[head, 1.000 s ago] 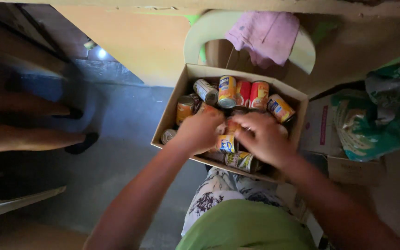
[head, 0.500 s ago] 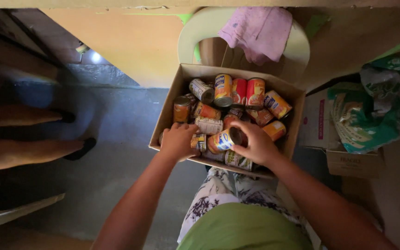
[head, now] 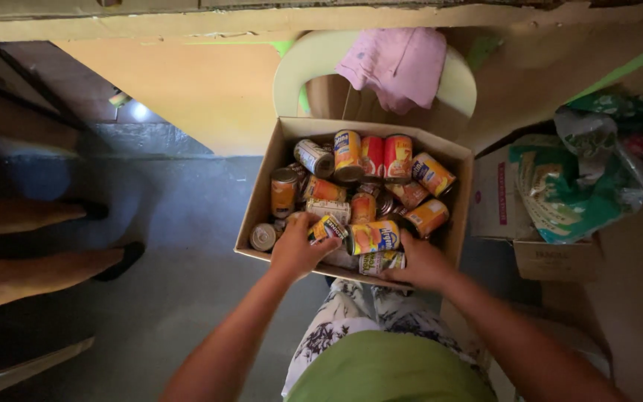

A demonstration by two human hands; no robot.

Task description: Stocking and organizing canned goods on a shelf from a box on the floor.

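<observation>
Both bare forearms reach forward and converge from the lower corners. The left hand (head: 298, 249) is curled, knuckles up, fingers bent under (fingertips hidden). The right hand (head: 420, 262) lies close beside it, fingers bent inward.

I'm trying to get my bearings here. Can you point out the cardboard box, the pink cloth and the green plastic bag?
cardboard box (head: 260, 195): head view, on its bare left wall.
pink cloth (head: 400, 63): head view, middle of the cloth draped on the chair back.
green plastic bag (head: 571, 182): head view, middle of the bag's crumpled front.
</observation>
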